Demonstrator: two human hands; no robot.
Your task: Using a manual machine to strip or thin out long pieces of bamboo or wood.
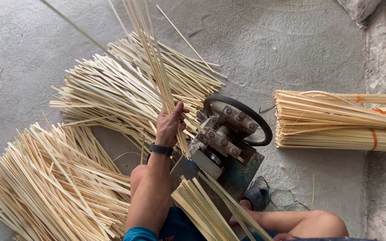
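left hand (169, 124) clamped on strips (155, 58) by splitter (228, 134) | right hand unseen | I judge midway: floor (291, 40) piles (54, 187) split, bundles (336, 120) left

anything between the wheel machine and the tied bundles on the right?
Nothing: head view shows only bare concrete floor between the machine and the tied bundles, apart from a few stray slivers.

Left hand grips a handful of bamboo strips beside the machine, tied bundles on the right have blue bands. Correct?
Not quite. The head view shows orange bands on the tied bundles, not blue. The rest holds: the left hand grips bamboo strips beside the machine.
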